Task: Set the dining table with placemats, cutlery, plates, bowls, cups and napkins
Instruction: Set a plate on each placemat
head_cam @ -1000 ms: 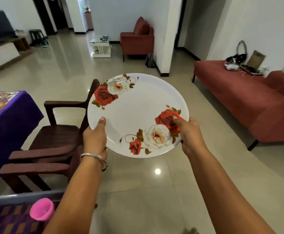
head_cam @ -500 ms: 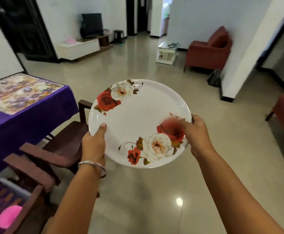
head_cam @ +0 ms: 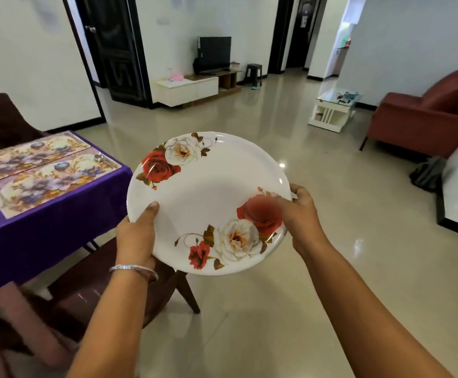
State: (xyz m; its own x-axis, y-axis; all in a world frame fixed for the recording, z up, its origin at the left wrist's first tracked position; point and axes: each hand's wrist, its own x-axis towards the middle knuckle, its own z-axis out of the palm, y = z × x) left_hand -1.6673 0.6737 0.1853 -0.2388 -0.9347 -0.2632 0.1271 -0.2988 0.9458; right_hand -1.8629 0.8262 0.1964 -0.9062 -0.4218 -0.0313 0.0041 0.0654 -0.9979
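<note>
Dining table (head_cam: 45, 230) at left, purple cloth on it, only a corner in view. Two floral placemats (head_cam: 42, 170) lie side by side on it, touching along their long edge, so the placemat step looks done for this end at least. One small round metallic object (head_cam: 98, 158) sits on the nearer mat; too small to identify.

No plates, bowls, cups, cutlery or napkins visible on the table part shown. Rest of the table is out of frame, can't judge it.

Wooden chair (head_cam: 108, 290) stands just beside the table, below the plate.

Rose-pattern plate (head_cam: 208, 197) is in the air, over the floor and chair, near the table corner but not above it, tilted slightly toward the camera.

Left hand (head_cam: 136, 237) grips the left rim, thumb on top, fingers under. Right hand (head_cam: 300, 214) pinches the right rim, thumb motion-blurred.

Estimate: early stage, plates just starting; everything after mats remains.
</note>
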